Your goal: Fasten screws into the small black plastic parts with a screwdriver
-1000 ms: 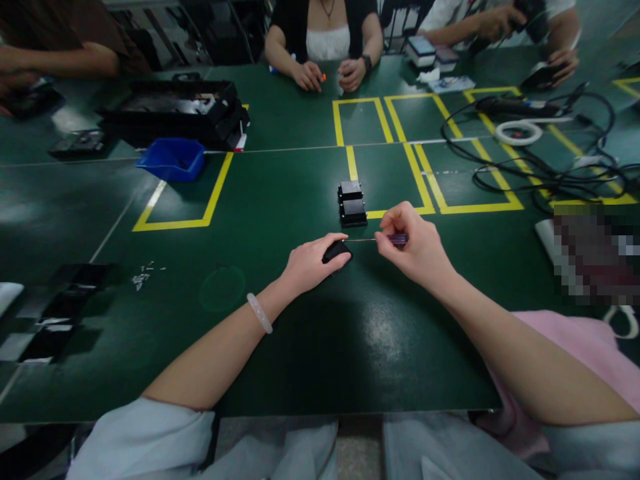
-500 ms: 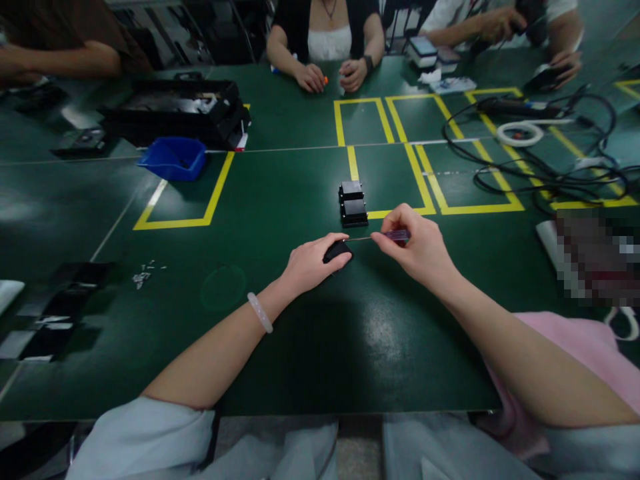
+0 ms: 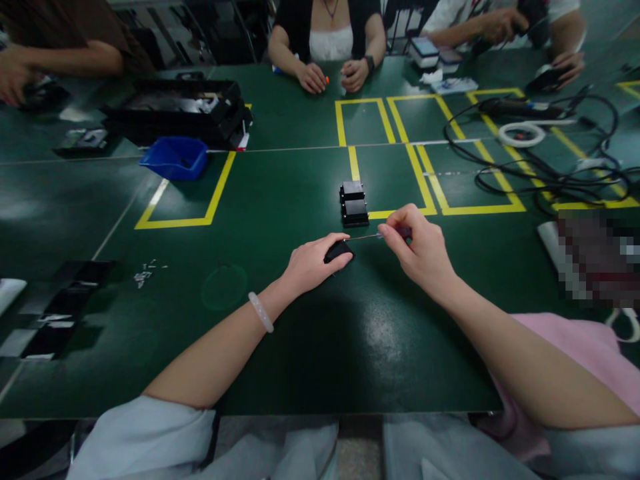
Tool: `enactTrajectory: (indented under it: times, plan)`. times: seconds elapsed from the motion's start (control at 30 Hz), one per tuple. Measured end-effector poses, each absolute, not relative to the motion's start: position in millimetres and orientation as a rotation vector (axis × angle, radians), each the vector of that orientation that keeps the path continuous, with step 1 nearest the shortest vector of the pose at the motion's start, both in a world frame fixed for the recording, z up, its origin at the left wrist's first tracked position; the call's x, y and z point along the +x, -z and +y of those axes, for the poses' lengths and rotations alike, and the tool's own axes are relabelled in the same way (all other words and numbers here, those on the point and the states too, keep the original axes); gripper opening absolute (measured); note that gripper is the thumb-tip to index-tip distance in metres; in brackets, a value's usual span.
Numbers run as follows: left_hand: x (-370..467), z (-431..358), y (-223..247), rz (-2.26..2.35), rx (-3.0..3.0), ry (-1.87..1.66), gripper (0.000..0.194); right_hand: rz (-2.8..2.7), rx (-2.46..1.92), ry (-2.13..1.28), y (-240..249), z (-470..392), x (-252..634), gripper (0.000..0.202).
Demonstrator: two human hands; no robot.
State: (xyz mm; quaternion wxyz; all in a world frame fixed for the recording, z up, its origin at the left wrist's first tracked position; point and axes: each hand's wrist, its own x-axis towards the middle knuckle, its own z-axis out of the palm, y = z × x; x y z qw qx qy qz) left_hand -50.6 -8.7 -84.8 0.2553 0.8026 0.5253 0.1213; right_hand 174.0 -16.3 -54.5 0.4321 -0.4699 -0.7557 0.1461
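Observation:
My left hand (image 3: 313, 262) is closed round a small black part (image 3: 338, 251) on the green table, its thumb and fingers on either side. In my right hand (image 3: 417, 243) is a thin screwdriver (image 3: 367, 237); the fingers wrap its dark handle. The metal shaft points left, and its tip meets the black part's upper edge near my left fingertips. Just beyond stand two black blocks (image 3: 355, 204) with small screws at their sides. Loose screws (image 3: 143, 275) lie in a small pile to the left.
A blue bin (image 3: 175, 159) and black trays (image 3: 175, 110) stand at the back left. Flat dark pieces (image 3: 65, 300) lie at the left. Black cables (image 3: 540, 173) and a white coil (image 3: 521, 134) are at the right. Other people sit across the table (image 3: 280, 167).
My right fingers have shifted slightly right and changed their hold on the screwdriver handle, showing less of it. My left hand stays on the black part.

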Motion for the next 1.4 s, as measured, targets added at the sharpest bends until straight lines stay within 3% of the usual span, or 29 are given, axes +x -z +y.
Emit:
enactTrajectory:
  times: [0.27, 1.3, 1.4]
  plan:
    - [-51.1, -8.8, 84.6, 1.430, 2.176, -0.333, 0.051, -1.935, -1.157, -0.310, 55.9, -17.9, 173.4, 0.003]
    - [-51.6, -7.7, 87.4, 1.430, 2.190, -0.340, 0.050, -1.962, -1.196, -0.256, 57.1, -17.8, 174.1, 0.010]
    - [-51.0, -7.9, 86.8, 1.440, 2.187, -0.327, 0.050, -1.961, -1.212, -0.264, 57.8, -18.1, 173.8, 0.003]
